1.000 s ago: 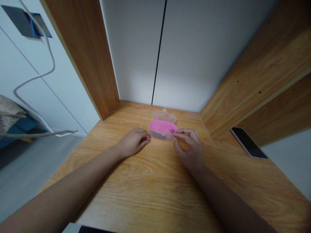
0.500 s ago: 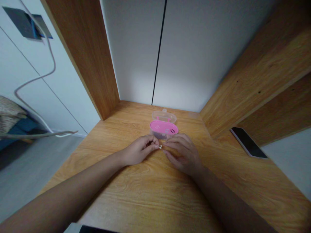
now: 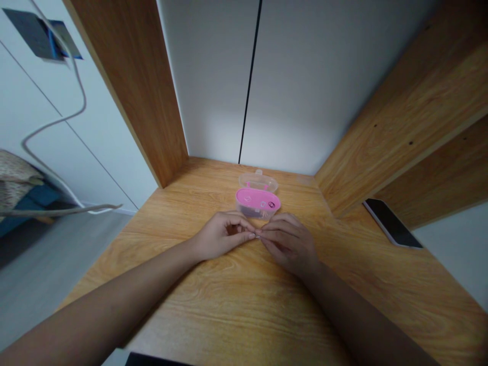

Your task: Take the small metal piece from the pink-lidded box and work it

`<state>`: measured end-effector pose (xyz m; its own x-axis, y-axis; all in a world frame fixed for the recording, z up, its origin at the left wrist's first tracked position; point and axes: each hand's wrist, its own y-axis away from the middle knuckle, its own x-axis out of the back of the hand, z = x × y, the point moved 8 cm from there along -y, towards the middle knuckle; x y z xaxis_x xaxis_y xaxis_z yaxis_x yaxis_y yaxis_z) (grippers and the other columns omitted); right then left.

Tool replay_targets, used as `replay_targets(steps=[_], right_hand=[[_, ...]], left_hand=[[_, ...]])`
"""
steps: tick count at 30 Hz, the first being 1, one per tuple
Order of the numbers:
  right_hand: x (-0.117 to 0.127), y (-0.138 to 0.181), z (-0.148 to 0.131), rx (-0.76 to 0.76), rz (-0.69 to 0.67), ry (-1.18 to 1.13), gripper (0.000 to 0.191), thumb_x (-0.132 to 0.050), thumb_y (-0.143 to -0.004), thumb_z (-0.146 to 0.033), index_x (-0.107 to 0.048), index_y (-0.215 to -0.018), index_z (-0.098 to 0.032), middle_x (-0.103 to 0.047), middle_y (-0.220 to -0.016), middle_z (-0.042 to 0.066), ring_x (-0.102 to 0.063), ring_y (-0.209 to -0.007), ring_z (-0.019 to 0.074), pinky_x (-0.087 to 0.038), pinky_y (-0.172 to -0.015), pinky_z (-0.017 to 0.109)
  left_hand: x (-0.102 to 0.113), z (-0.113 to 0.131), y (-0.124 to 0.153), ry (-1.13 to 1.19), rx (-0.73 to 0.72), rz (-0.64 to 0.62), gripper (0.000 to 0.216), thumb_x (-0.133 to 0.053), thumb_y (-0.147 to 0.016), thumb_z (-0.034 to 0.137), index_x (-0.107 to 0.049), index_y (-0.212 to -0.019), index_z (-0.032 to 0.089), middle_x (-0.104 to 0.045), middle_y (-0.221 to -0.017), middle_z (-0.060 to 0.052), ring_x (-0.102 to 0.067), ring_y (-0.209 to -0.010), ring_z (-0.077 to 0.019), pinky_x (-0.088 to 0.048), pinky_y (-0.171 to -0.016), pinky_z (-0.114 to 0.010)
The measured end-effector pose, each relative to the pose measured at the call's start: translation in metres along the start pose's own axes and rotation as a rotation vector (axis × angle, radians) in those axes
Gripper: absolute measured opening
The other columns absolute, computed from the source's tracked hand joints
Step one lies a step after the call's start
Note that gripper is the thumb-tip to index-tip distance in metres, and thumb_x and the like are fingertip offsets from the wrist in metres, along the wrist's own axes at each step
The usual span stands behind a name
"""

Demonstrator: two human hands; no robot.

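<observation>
My left hand (image 3: 227, 236) pinches a small pale band (image 3: 257, 236) between thumb and forefinger, just in front of the box. Meeting it fingertip to fingertip, my right hand (image 3: 288, 241) is closed on the other side of the same band, most of which the fingers cover. Right behind the hands stands an oval clear plastic box (image 3: 249, 210) with a pink top tray (image 3: 256, 197). A few small loops, one black and others pale, lie on that tray. The box's clear lid (image 3: 263, 181) is hinged back behind it.
A dark-screened phone (image 3: 392, 223) lies on the right of the wooden table (image 3: 213, 310). Wooden panels flank the table, with a white wall behind. A pale cable (image 3: 82, 96) hangs at the left. A dark-topped object (image 3: 152, 360) shows at the bottom edge.
My right fingers have closed in from slightly apart and now meet my left fingertips at the pale band. The band, previously showing as a small loop, is now mostly covered.
</observation>
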<state>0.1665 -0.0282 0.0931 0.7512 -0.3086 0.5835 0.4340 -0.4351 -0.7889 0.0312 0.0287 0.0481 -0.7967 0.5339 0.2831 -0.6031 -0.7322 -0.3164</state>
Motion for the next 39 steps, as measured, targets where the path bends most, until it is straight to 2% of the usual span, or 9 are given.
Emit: replay_targets(steps=[3, 5, 7, 10, 15, 21, 30, 34, 39], right_hand=[[-0.001, 0.0, 0.002, -0.016, 0.0, -0.015, 0.02, -0.07, -0.086, -0.011, -0.07, -0.099, -0.026, -0.077, -0.084, 0.001, -0.066, -0.075, 0.0159, -0.055, -0.069, 0.031], [-0.002, 0.0, 0.003, -0.025, -0.007, -0.021, 0.019, -0.07, -0.086, -0.013, -0.07, -0.1, -0.026, -0.077, -0.084, 0.001, -0.066, -0.075, 0.0158, -0.056, -0.069, 0.032], [-0.002, 0.001, 0.004, -0.033, -0.007, -0.015, 0.019, -0.071, -0.086, -0.014, -0.071, -0.101, -0.026, -0.077, -0.084, 0.001, -0.067, -0.075, 0.0162, -0.056, -0.07, 0.032], [-0.001, 0.002, 0.007, -0.053, 0.008, -0.005, 0.022, -0.072, -0.087, -0.016, -0.072, -0.106, -0.027, -0.078, -0.083, 0.001, -0.068, -0.076, 0.0162, -0.056, -0.069, 0.03], [-0.001, 0.004, 0.01, -0.046, 0.003, -0.068, 0.024, -0.069, -0.089, -0.014, -0.074, -0.106, -0.03, -0.079, -0.087, 0.0, -0.068, -0.078, 0.0144, -0.056, -0.068, 0.027], [0.0, 0.004, 0.008, -0.019, 0.001, -0.07, 0.028, -0.068, -0.089, -0.01, -0.073, -0.109, -0.029, -0.079, -0.09, 0.001, -0.068, -0.079, 0.015, -0.057, -0.07, 0.029], [-0.002, 0.006, 0.01, -0.057, 0.024, -0.065, 0.031, -0.07, -0.088, -0.012, -0.072, -0.114, -0.029, -0.079, -0.09, 0.001, -0.07, -0.08, 0.0158, -0.059, -0.072, 0.03], [-0.002, 0.004, 0.01, -0.062, 0.021, -0.05, 0.026, -0.067, -0.091, -0.012, -0.073, -0.109, -0.029, -0.079, -0.089, 0.001, -0.07, -0.08, 0.0161, -0.059, -0.071, 0.031], [-0.003, 0.002, 0.009, -0.06, -0.002, -0.075, 0.025, -0.066, -0.092, -0.013, -0.073, -0.108, -0.03, -0.078, -0.088, 0.001, -0.069, -0.079, 0.015, -0.058, -0.071, 0.03]], left_hand=[[0.003, 0.015, 0.001, -0.119, -0.153, 0.011, 0.013, -0.073, -0.087, 0.028, -0.078, -0.094, 0.017, -0.077, -0.092, -0.008, -0.069, -0.085, -0.0164, -0.052, -0.081, -0.03], [0.004, 0.019, 0.001, -0.175, -0.19, 0.025, 0.013, -0.073, -0.088, 0.028, -0.079, -0.094, 0.018, -0.078, -0.091, -0.008, -0.069, -0.085, -0.0167, -0.052, -0.082, -0.031], [0.004, 0.017, 0.0, -0.189, -0.158, 0.029, 0.013, -0.071, -0.089, 0.028, -0.079, -0.092, 0.018, -0.078, -0.091, -0.008, -0.069, -0.086, -0.0168, -0.052, -0.082, -0.031], [0.002, 0.005, 0.0, -0.12, -0.019, 0.02, 0.018, -0.069, -0.09, 0.031, -0.078, -0.091, 0.016, -0.078, -0.089, -0.008, -0.068, -0.081, -0.0162, -0.052, -0.077, -0.029], [0.002, -0.014, 0.001, 0.017, 0.156, 0.046, 0.025, -0.068, -0.088, 0.037, -0.078, -0.089, 0.013, -0.072, -0.073, -0.005, -0.061, -0.065, -0.0123, -0.046, -0.063, -0.024], [0.006, -0.024, 0.0, 0.18, 0.19, 0.108, 0.026, -0.071, -0.086, 0.038, -0.076, -0.089, 0.012, -0.078, -0.089, -0.01, -0.069, -0.079, -0.016, -0.053, -0.077, -0.029], [0.004, -0.027, 0.002, 0.145, 0.205, 0.077, 0.028, -0.071, -0.087, 0.04, -0.077, -0.09, 0.012, -0.079, -0.089, -0.01, -0.07, -0.078, -0.0165, -0.054, -0.078, -0.03], [0.007, -0.027, 0.001, 0.154, 0.198, 0.112, 0.028, -0.072, -0.086, 0.039, -0.077, -0.089, 0.012, -0.079, -0.091, -0.011, -0.07, -0.08, -0.0164, -0.054, -0.079, -0.029], [0.004, -0.027, 0.0, 0.194, 0.21, 0.078, 0.027, -0.074, -0.085, 0.039, -0.077, -0.086, 0.012, -0.078, -0.085, -0.008, -0.069, -0.075, -0.0148, -0.054, -0.075, -0.027]])
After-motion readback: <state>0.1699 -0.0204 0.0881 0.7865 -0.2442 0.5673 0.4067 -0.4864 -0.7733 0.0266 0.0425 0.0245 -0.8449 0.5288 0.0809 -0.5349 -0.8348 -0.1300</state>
